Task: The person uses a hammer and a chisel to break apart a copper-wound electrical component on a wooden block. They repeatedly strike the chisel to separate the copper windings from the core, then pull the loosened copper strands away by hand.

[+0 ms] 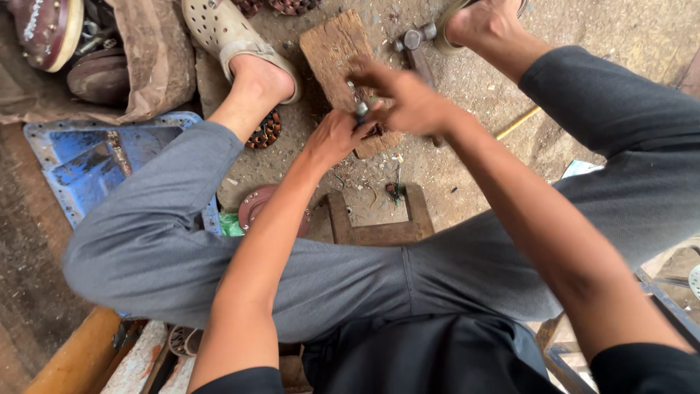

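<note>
I sit low with my knees spread, and both hands meet over a worn wooden block (pixel 332 51) on the dirt floor. My left hand (pixel 334 135) is closed around a small dark metal part (pixel 362 111) at the block's near edge. Just above it, my right hand (pixel 401 95) pinches the top of the same part with its fingertips. A hammer (pixel 417 45) lies on the ground by the block's right side, next to my right foot.
A low wooden stool frame (pixel 379 226) stands between my legs. At the left lie a blue metal tray (pixel 80 157), a brown sack (pixel 153 58), round metal discs (pixel 44 29) and copper windings (pixel 266 131). Scraps litter the floor.
</note>
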Available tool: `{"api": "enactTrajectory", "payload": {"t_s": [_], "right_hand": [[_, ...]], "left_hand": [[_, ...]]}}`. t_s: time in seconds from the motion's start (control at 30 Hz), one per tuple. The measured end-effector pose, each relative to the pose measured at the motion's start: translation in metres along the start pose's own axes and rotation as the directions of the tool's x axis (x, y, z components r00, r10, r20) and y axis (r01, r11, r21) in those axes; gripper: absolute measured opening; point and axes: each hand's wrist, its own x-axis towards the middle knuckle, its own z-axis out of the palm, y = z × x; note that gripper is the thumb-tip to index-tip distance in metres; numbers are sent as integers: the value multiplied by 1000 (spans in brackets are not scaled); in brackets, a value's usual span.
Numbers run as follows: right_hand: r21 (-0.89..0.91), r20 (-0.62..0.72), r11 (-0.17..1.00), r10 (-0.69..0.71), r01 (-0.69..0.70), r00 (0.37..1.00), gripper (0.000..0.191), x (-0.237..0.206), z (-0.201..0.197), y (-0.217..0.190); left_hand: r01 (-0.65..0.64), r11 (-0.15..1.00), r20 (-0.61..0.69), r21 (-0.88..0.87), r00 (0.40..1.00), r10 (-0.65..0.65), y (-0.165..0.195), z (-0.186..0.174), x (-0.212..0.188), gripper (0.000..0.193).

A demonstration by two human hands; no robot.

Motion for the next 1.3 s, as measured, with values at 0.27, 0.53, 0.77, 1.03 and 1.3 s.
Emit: {"api": "enactTrajectory", "payload": {"t_s": [0.27, 0.53, 0.77, 1.03, 1.3], "right_hand": [[-16, -389, 652, 694, -758, 605, 64, -7, 114, 260], [-8, -474, 621, 688, -784, 549, 64, -11, 169, 289], [5, -673, 641, 570, -768, 472, 46, -28, 190, 253], [417, -87, 625, 750, -660, 656, 49, -73, 87, 146], [-65, -52, 963, 258, -261, 965, 41, -203, 104, 14]], "left_hand": [[-208, 973, -211, -103, 960, 183, -112, 125, -28, 39], [-268, 962, -347, -48, 908, 236, -105, 137, -48, 41], [-255, 960, -363, -115, 910, 199, -92, 143, -63, 41], [-275, 951, -435, -140, 880, 191, -105, 147, -39, 40], [-78, 981, -211, -177, 977, 39, -90, 149, -31, 43]]}}
